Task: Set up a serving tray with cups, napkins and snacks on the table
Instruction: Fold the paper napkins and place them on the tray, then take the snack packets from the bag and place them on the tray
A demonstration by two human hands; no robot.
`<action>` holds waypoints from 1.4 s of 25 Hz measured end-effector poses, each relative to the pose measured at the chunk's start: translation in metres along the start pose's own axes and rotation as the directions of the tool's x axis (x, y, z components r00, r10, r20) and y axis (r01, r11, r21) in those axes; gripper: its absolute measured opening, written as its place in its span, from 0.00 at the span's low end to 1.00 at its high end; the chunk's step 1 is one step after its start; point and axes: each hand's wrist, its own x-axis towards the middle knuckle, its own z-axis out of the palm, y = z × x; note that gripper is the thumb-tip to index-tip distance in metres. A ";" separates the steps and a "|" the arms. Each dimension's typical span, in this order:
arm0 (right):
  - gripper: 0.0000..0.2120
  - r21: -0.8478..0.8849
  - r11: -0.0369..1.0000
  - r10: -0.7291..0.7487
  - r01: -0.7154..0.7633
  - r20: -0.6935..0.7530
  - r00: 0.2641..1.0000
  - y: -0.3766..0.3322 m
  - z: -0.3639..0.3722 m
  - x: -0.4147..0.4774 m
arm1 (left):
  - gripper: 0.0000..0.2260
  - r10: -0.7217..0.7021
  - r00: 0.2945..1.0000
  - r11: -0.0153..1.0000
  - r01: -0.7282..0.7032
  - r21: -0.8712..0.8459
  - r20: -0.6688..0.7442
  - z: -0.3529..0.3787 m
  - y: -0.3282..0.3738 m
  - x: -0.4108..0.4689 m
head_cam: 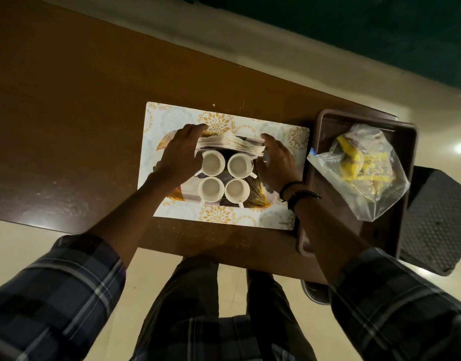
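Serving tray (255,191): dark with a gold fan print, centred on a floral placemat (219,118) toward the right end of the counter (67,126), close to its near edge.

- Loaded: four white cups (212,162) in a two-by-two block, all empty and upright. A napkin stack (230,144) lies just behind them on the far side of the tray.
- Step in hand looks like squaring or seating the napkins.
- Left hand (181,155) is against the stack's left end and right hand (277,162) against its right end. The hands are apart, fingers mostly straight and pressing inward. Can't tell if the thumbs pinch.
- Snacks not on yet. A clear bag of yellow snacks (362,168) sits in a brown tray (411,131) at the counter's right edge.
- Next, probably: release the napkins and reach right for the bag. Free tray space is tight, so it needs a careful set-down clear of the cups.
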 end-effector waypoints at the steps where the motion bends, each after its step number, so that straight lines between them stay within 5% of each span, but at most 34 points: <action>1: 0.28 0.018 1.000 0.005 -0.005 -0.013 1.000 0.000 -0.002 -0.006 | 0.27 0.006 1.000 1.000 -0.006 -0.003 -0.007 0.002 0.006 -0.003; 8: 0.30 0.143 0.977 0.187 -0.156 -0.242 0.952 0.029 -0.039 -0.061 | 0.31 0.158 0.986 0.986 -0.154 0.066 -0.060 0.033 0.080 -0.022; 14: 0.36 0.314 0.820 0.572 -0.479 -0.405 0.713 0.124 -0.090 -0.117 | 0.28 0.316 0.947 0.946 -0.319 0.064 0.057 0.078 0.153 -0.043; 17: 0.26 0.095 0.882 0.464 -0.461 -0.335 0.820 0.166 -0.101 -0.135 | 0.26 0.327 0.940 0.941 -0.333 0.060 0.094 0.099 0.173 -0.049; 20: 0.11 -0.209 0.960 0.150 -0.187 -0.177 0.973 0.178 -0.091 -0.131 | 0.25 0.301 0.945 0.949 -0.310 0.056 0.129 0.117 0.185 -0.056; 22: 0.11 -0.371 0.929 -0.005 -0.010 -0.039 0.999 0.174 -0.078 -0.116 | 0.25 0.279 0.944 0.956 -0.291 0.047 0.176 0.125 0.187 -0.060; 24: 0.17 -0.405 0.914 0.024 -0.001 0.053 0.998 0.161 -0.073 -0.098 | 0.25 0.269 0.943 0.956 -0.285 0.061 0.196 0.128 0.191 -0.065; 28: 0.21 -0.099 0.984 0.142 -0.151 -0.099 0.985 0.139 -0.092 -0.083 | 0.28 0.170 0.963 0.985 -0.168 -0.029 0.207 0.124 0.198 -0.076; 31: 0.19 0.159 0.982 0.151 -0.098 -0.362 0.920 0.128 -0.130 -0.104 | 0.30 0.029 0.986 0.980 0.004 -0.198 0.163 0.114 0.220 -0.084; 35: 0.22 0.331 0.940 0.228 -0.084 -0.426 0.876 0.103 -0.186 -0.141 | 0.31 -0.034 0.981 0.915 0.107 -0.390 0.191 0.088 0.274 -0.094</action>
